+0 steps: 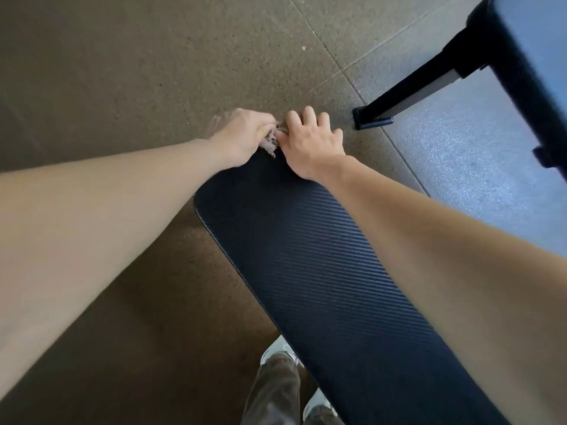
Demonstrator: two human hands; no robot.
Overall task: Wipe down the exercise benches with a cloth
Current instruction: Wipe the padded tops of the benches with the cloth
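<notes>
A black ribbed exercise bench runs from the lower right up toward the middle of the view. Both my arms reach out over it to its far end. My left hand and my right hand meet there, and each pinches a small pale frayed cloth bunched between them. Most of the cloth is hidden by my fingers. It hangs just over the bench's far edge.
A second dark bench with a black steel leg and foot stands at the upper right. Speckled rubber floor tiles lie to the left and beyond. My shoes and trouser legs stand beside the bench's near left side.
</notes>
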